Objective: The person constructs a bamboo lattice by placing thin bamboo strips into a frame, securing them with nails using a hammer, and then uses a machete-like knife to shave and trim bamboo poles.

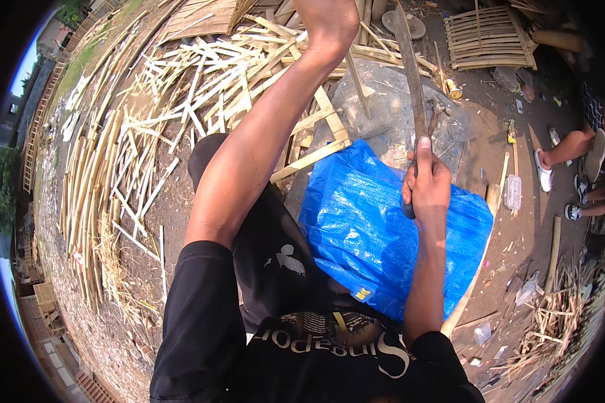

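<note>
Outdoor dirt yard (168, 201) w/ split bamboo strips (202, 87) scattered. Right hand (427, 185) grips a long blade (410, 67) tight over blue tarp (370, 235); left hand (326, 23) reaches up, grip can't tell.

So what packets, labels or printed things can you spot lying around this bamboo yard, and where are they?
Small tin can: on the ground right of the blade, round, yellow-and-red wrapper.
Clear plastic container: on the dirt right of the right hand, oblong, see-through.
Small tag: at the lower edge of the blue tarp, yellow.
Shirt print: on the person's black shirt, pale lettering.
</note>
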